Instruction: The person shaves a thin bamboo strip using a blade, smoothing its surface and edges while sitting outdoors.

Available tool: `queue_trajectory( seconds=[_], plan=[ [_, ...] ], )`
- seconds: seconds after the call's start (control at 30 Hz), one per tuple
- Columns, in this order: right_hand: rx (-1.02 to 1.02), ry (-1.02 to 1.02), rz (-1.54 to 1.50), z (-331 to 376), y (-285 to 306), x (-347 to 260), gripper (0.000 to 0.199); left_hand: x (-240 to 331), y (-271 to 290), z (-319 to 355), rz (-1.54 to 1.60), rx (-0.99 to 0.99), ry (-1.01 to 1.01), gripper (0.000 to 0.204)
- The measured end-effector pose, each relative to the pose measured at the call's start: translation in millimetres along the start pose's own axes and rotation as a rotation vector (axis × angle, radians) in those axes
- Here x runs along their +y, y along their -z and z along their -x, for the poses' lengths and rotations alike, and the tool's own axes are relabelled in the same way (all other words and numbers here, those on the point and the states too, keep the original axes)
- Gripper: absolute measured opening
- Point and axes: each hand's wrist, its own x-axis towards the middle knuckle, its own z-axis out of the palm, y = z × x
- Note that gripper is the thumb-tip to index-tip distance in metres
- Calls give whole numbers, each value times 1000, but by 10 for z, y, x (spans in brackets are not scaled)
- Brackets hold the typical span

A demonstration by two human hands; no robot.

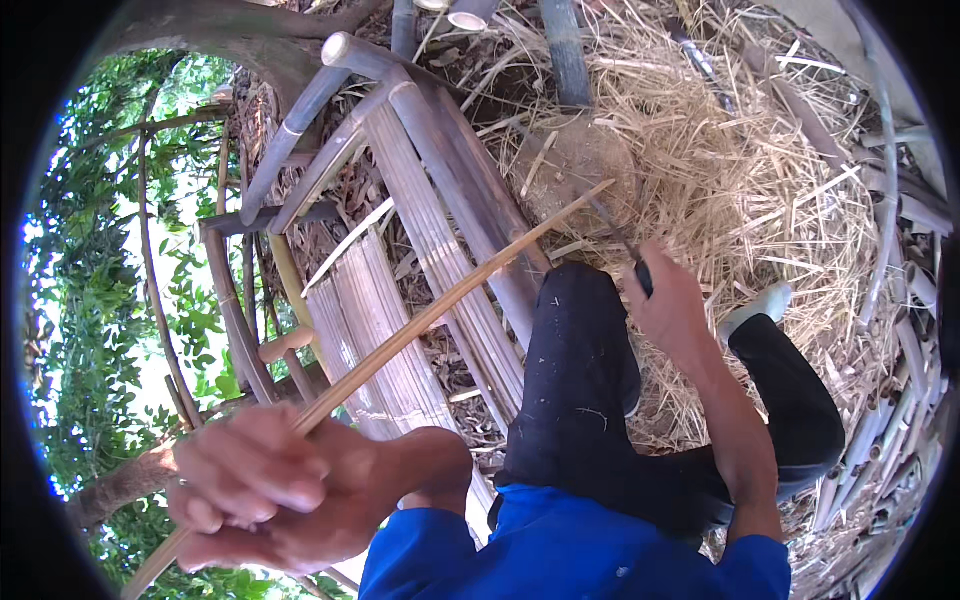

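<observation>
Slender tan bamboo strip [420, 325], black-handled metal knife [643, 277] in hand

The left grip [258, 488] closes around the strip, which slants away rightward from it; the right grip [667, 308] clasps the knife, blade near the strip's far end.

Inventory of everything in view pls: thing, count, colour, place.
Bamboo strip: 1, tan, slanting from lower left to upper centre
Knife: 1, dark, by the strip's far end
Slatted bamboo frame: 1, grey-brown, left of centre
Wood block: 1, brown, upper centre
Upright pole: 1, dark grey, top centre
Shavings: too many to count, straw-coloured, ground at right
Cut bamboo pieces: many, greyish, right edge
Foliage: uncounted, green, far left
Trousers: 1 pair, black, centre to right
Shirt: 1, blue, bottom centre
Left hand: 1, bare, lower left, gripping the strip
Right hand: 1, bare, right of centre, gripping the knife
</observation>
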Motion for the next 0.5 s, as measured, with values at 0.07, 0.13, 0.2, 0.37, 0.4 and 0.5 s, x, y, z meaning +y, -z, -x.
queue_trajectory(
  seconds=[0.07,0.13,0.2,0.37,0.4,0.5],
  plan=[
    [32,90,10,245,2,-285,20,41,44,101,-22,-23,3,42],
    [57,169,19,493,-1,-604,18,63,-10,205,-69,55,-17,43],
    [49,291,-29,708,45,-936,15,95,-21,303,-128,143,-28,46],
    [72,546,-73,1115,164,-1480,19,202,19,447,-93,138,-63,47],
    [60,569,-79,1141,162,-1504,20,226,27,467,-52,138,-59,48],
    [47,421,-4,927,77,-1255,22,205,-28,519,-151,150,-83,49]
  ],
)
